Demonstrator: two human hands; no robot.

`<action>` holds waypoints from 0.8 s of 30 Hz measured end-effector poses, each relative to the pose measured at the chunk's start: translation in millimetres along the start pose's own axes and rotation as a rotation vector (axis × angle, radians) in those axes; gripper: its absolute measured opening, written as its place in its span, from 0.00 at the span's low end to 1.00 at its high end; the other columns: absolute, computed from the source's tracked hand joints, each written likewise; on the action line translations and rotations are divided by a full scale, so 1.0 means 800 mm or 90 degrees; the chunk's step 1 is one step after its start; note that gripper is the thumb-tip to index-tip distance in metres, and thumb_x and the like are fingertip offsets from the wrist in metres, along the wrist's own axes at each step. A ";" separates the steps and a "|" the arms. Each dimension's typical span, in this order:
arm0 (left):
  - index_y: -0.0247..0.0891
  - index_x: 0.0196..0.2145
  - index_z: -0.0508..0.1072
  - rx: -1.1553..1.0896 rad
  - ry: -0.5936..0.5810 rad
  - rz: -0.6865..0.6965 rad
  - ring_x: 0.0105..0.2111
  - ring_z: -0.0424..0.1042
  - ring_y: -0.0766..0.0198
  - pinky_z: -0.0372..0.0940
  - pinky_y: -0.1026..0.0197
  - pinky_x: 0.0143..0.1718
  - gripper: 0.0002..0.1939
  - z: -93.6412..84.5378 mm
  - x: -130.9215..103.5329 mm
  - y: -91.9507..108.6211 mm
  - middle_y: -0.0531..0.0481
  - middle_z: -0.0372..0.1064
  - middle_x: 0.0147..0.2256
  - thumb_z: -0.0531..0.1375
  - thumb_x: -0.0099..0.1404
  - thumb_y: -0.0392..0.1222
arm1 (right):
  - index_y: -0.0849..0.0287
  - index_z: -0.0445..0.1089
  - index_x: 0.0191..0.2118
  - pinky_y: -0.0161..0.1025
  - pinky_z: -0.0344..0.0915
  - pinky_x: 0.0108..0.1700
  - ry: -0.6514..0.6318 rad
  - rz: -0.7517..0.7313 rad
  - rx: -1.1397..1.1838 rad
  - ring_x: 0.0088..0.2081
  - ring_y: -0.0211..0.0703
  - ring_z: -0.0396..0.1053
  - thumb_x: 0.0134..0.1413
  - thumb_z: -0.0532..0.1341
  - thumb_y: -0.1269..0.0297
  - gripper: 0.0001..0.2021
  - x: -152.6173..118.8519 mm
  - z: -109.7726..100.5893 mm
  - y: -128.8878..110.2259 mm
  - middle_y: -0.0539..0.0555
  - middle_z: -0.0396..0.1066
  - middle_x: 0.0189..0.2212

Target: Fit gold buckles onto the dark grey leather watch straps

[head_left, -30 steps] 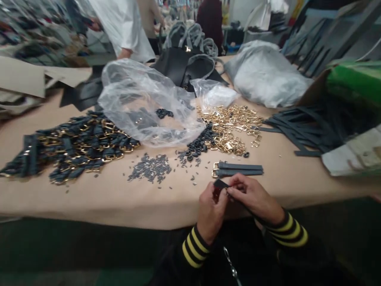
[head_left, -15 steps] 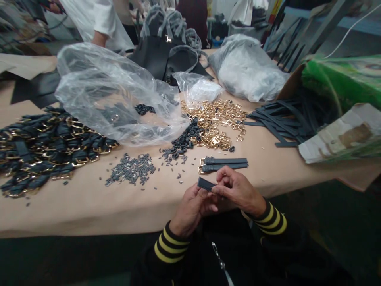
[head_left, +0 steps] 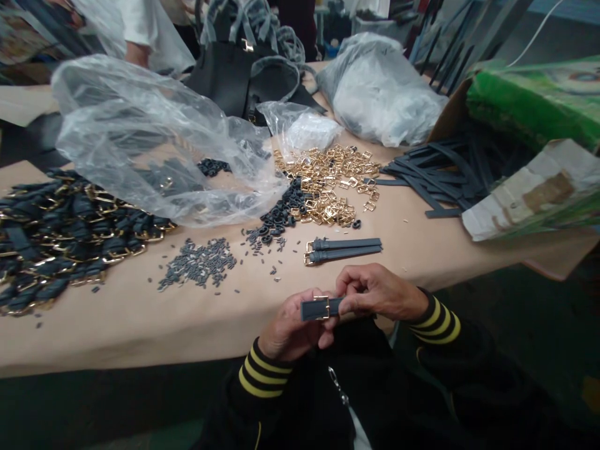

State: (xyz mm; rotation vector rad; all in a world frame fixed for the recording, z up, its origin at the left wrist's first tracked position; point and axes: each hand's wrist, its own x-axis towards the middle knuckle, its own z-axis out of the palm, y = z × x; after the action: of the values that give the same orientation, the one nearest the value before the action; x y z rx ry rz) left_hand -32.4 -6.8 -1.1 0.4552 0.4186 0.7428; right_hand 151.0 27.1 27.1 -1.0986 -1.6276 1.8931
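Observation:
Between my hands, just off the table's front edge, is a dark leather strap (head_left: 309, 310) with a gold buckle (head_left: 327, 307) around it. My left hand (head_left: 293, 325) supports the strap from below and behind, fingers curled under it. With thumb and bent fingers, my right hand (head_left: 375, 292) pinches the strap's right part, just right of the buckle. Beyond my hands, two buckled straps (head_left: 347, 251) lie side by side. Farther off are a heap of loose gold buckles (head_left: 332, 215) and a pile of small black loops (head_left: 276, 222).
Small dark pieces (head_left: 199, 262) are spread left of centre. Finished-looking buckled straps (head_left: 56, 231) pile at the left. A clear plastic bag (head_left: 154, 125) lies behind them. Plain straps (head_left: 445, 175) spill from a green box (head_left: 529, 106) at the right. A person's arm (head_left: 137, 53) shows at the back.
The gold buckle now shows clearly around the strap, which has turned nearly level. My right hand has shifted slightly right along it. The whole view has tilted down and moved a little.

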 end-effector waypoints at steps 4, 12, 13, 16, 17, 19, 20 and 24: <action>0.33 0.30 0.66 0.001 0.023 -0.013 0.25 0.62 0.69 0.58 0.69 0.21 0.18 0.002 0.001 -0.004 0.48 0.64 0.27 0.66 0.47 0.48 | 0.64 0.67 0.29 0.26 0.53 0.19 -0.017 -0.022 -0.062 0.17 0.27 0.57 0.46 0.63 0.60 0.10 -0.003 -0.007 0.000 0.44 0.60 0.17; 0.33 0.23 0.62 0.086 0.147 0.001 0.24 0.62 0.73 0.59 0.70 0.24 0.14 0.012 0.012 -0.005 0.52 0.63 0.29 0.66 0.49 0.38 | 0.64 0.65 0.28 0.27 0.53 0.20 -0.060 -0.038 -0.062 0.18 0.28 0.56 0.49 0.60 0.56 0.14 0.000 -0.018 0.015 0.45 0.60 0.18; 0.33 0.24 0.62 0.098 0.166 0.003 0.25 0.63 0.73 0.60 0.69 0.25 0.14 0.013 0.013 -0.004 0.52 0.63 0.30 0.66 0.49 0.38 | 0.64 0.64 0.29 0.27 0.52 0.19 -0.072 -0.027 -0.036 0.18 0.29 0.56 0.49 0.59 0.54 0.15 0.001 -0.019 0.019 0.45 0.60 0.17; 0.34 0.25 0.62 0.144 0.207 0.014 0.26 0.66 0.72 0.61 0.69 0.29 0.13 0.012 0.015 -0.004 0.53 0.65 0.27 0.65 0.50 0.37 | 0.64 0.64 0.32 0.27 0.50 0.18 -0.090 -0.009 0.006 0.16 0.29 0.54 0.47 0.59 0.48 0.20 0.004 -0.022 0.027 0.45 0.59 0.16; 0.34 0.26 0.62 0.159 0.216 0.020 0.25 0.66 0.72 0.61 0.69 0.29 0.13 0.011 0.016 -0.004 0.54 0.65 0.25 0.65 0.51 0.37 | 0.65 0.65 0.32 0.27 0.49 0.18 -0.086 -0.012 -0.011 0.17 0.28 0.53 0.45 0.60 0.48 0.20 0.005 -0.023 0.028 0.44 0.58 0.16; 0.34 0.26 0.62 0.181 0.231 0.031 0.25 0.66 0.72 0.61 0.70 0.28 0.12 0.010 0.019 -0.006 0.54 0.65 0.23 0.64 0.52 0.37 | 0.66 0.66 0.31 0.27 0.48 0.19 -0.065 -0.025 -0.084 0.18 0.28 0.52 0.45 0.62 0.51 0.19 0.007 -0.024 0.027 0.44 0.58 0.17; 0.34 0.26 0.61 0.189 0.240 0.037 0.24 0.66 0.72 0.61 0.70 0.28 0.12 0.009 0.020 -0.007 0.55 0.65 0.22 0.63 0.53 0.38 | 0.66 0.67 0.30 0.27 0.48 0.19 -0.055 -0.031 -0.124 0.19 0.28 0.53 0.46 0.61 0.53 0.17 0.007 -0.024 0.025 0.45 0.58 0.17; 0.36 0.27 0.61 0.257 0.278 0.052 0.24 0.65 0.72 0.63 0.67 0.29 0.12 0.006 0.025 -0.005 0.57 0.64 0.23 0.63 0.54 0.39 | 0.66 0.68 0.31 0.27 0.51 0.22 -0.022 -0.063 -0.261 0.20 0.30 0.57 0.53 0.56 0.58 0.14 0.008 -0.024 0.017 0.47 0.61 0.18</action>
State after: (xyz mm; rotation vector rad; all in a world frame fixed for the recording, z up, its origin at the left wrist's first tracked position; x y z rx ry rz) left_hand -14.8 3.8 -3.3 0.6922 0.9743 0.8408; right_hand 164.7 40.9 11.9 -1.1152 -2.1094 1.5616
